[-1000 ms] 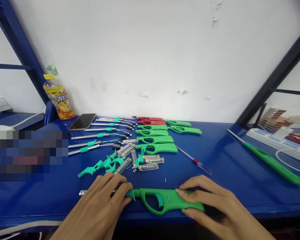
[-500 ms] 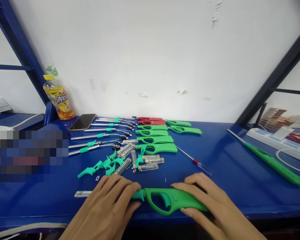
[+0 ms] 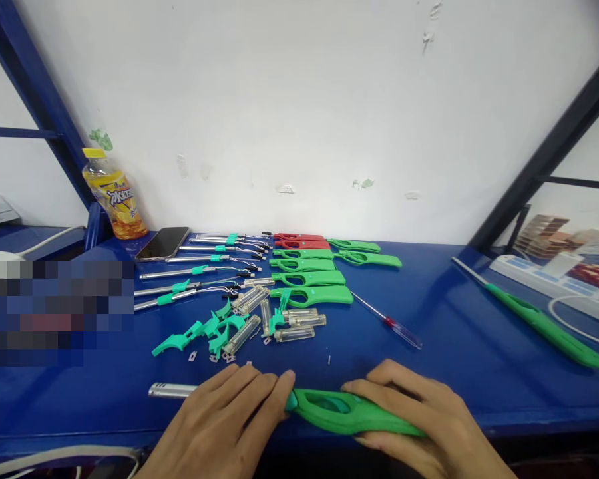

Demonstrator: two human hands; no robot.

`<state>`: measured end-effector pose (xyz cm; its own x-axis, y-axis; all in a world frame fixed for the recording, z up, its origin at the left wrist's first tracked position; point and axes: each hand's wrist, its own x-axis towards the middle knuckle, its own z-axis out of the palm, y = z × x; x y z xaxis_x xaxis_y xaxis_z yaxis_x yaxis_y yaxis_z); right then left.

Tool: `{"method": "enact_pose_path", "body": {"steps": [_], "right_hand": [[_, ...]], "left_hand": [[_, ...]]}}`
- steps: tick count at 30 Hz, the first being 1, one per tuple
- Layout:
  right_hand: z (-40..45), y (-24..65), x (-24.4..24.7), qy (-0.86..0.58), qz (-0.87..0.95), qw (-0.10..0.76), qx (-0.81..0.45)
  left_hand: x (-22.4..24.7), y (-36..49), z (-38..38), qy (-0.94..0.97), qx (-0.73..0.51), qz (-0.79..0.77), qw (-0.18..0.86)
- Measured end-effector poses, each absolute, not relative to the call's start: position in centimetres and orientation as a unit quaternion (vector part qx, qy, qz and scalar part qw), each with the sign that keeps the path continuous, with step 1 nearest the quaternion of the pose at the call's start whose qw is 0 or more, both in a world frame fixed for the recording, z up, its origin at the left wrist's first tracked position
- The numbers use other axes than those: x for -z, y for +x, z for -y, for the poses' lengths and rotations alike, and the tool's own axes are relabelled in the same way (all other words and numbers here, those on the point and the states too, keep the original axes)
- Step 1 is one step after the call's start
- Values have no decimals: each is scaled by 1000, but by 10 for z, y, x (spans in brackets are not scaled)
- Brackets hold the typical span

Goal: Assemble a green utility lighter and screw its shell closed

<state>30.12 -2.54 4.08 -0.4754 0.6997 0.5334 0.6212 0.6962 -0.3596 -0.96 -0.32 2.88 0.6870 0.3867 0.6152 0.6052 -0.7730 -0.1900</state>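
Note:
At the desk's front edge, a green long-nosed lighter (image 3: 324,414) lies level between my two hands, its metal tube pointing left. My left hand (image 3: 234,416) is closed over the teal collar and the base of the tube; the slotted tube tip sticks out beyond it. My right hand (image 3: 409,412) grips the green handle, thumb below and fingers on top. The trigger opening shows between the hands, turned partly edge-on. Just beyond lie teal plastic triggers (image 3: 207,327), clear fuel tanks (image 3: 294,334) and small metal plates (image 3: 193,356).
Metal tubes with wires (image 3: 180,273) lie in a row at left, beside green handle shells (image 3: 314,296) and red ones (image 3: 302,239). A screwdriver (image 3: 402,330) is right of centre. Another green lighter (image 3: 544,326), a power strip (image 3: 524,276), a phone (image 3: 164,243) and a drink bottle (image 3: 114,196) surround them.
The lighter has rolled about its length, so its handle now shows more edge-on. My left hand has slid slightly right towards the handle, baring more of the tube.

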Motion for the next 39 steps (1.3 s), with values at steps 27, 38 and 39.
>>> {"method": "enact_pose_path", "body": {"steps": [27,38,39], "right_hand": [[25,295,-45,-416,830,330,-170],[29,280,-43,-420,823,380,-32],[30,279,-42,-421,823,380,-16]], "left_hand": [[-29,4,3,-914,271,253,165],[-38,18,0,-891,320,295,132],[-37,18,-1,-893,317,296,121]]}}
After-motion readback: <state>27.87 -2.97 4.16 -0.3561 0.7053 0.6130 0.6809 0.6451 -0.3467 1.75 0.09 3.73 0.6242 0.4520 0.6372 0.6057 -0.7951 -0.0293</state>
